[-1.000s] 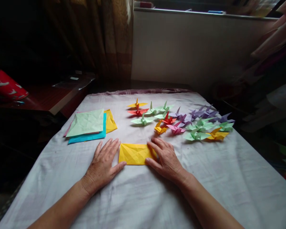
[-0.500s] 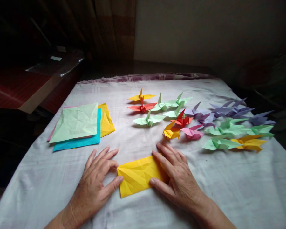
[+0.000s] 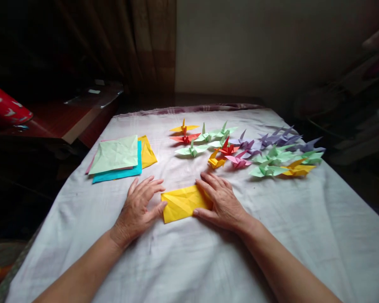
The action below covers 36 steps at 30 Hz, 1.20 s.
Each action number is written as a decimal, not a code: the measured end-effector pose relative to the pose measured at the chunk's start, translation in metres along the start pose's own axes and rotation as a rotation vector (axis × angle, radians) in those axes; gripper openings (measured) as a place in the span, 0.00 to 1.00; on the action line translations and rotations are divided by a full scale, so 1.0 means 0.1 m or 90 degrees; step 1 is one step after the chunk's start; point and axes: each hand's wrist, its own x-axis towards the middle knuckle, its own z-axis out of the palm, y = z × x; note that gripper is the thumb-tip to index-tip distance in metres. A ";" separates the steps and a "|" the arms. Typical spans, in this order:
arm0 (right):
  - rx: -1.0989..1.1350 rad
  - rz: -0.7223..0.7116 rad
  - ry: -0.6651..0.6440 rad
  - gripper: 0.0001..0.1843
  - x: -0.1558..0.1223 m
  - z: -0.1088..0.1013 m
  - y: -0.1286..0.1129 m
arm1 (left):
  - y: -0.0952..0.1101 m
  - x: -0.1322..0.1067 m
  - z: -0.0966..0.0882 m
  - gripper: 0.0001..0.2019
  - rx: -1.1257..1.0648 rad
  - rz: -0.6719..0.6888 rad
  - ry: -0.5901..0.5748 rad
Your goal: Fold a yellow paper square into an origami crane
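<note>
A yellow sheet of origami paper (image 3: 180,204), folded into a rectangle and marked with creases, lies flat on the cloth. My left hand (image 3: 140,205) is beside its left end, fingers spread, with the thumb tip touching that edge. Over the right end rests my right hand (image 3: 219,201), its fingers apart and its thumb on the lower edge, hiding that part of the paper. Beyond it, toward the right, stand several folded paper cranes, among them a pink crane (image 3: 238,160), a yellow crane (image 3: 215,160) and a light green crane (image 3: 192,150).
Left of the cranes lies a stack of creased square sheets: light green (image 3: 116,155) on top, blue (image 3: 135,169) and yellow (image 3: 148,152) below. A white cloth (image 3: 177,261) covers the table. A dark red wooden surface (image 3: 60,120) with a clear plastic bag (image 3: 104,94) stands at left.
The camera view has shifted back and up, so the hands and paper look smaller and higher. A red patterned object shows at the far left. Both hands keep nearly the same pose around the paper.
</note>
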 end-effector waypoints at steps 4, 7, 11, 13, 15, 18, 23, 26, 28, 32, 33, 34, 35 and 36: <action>0.002 -0.024 -0.028 0.48 0.00 -0.03 0.01 | 0.02 -0.02 0.02 0.20 0.043 0.053 -0.008; 0.006 -0.029 -0.034 0.49 -0.01 -0.05 0.02 | 0.02 -0.02 0.04 0.20 0.048 0.044 -0.018; 0.008 -0.052 -0.033 0.45 -0.02 -0.10 0.01 | 0.02 0.00 0.04 0.17 0.045 0.024 -0.027; 0.013 -0.067 -0.040 0.45 -0.03 -0.13 0.00 | 0.04 0.02 0.04 0.15 0.043 0.016 -0.030; 0.016 -0.078 -0.050 0.43 -0.04 -0.17 -0.01 | 0.06 0.04 0.03 0.12 0.044 0.014 -0.030; 0.014 -0.093 -0.059 0.37 -0.05 -0.21 -0.03 | 0.09 0.10 0.03 0.10 0.055 0.008 -0.026; 0.007 -0.116 -0.036 0.28 -0.07 -0.21 -0.02 | 0.12 0.18 0.04 0.12 0.073 -0.023 -0.023; -0.002 -0.132 -0.026 0.26 -0.07 -0.19 -0.01 | 0.21 0.15 0.03 0.17 0.085 -0.010 -0.011; -0.008 -0.136 -0.024 0.25 -0.07 -0.18 -0.01 | 0.31 0.09 0.03 0.22 0.101 0.040 0.000; -0.020 -0.115 -0.018 0.22 -0.06 -0.17 -0.02 | 0.51 0.00 0.05 0.14 0.119 0.157 -0.016; -0.021 -0.110 -0.017 0.22 -0.05 -0.17 -0.03 | 0.53 0.00 0.06 0.11 0.125 0.173 -0.016; -0.020 -0.105 -0.017 0.22 -0.05 -0.17 -0.03 | 0.54 0.00 0.07 0.09 0.132 0.186 -0.012; -0.016 -0.098 -0.016 0.22 -0.05 -0.18 -0.03 | 0.53 0.01 0.08 0.09 0.141 0.198 -0.007; -0.010 -0.090 -0.013 0.22 -0.05 -0.18 -0.03 | 0.52 0.02 0.09 0.08 0.151 0.207 0.001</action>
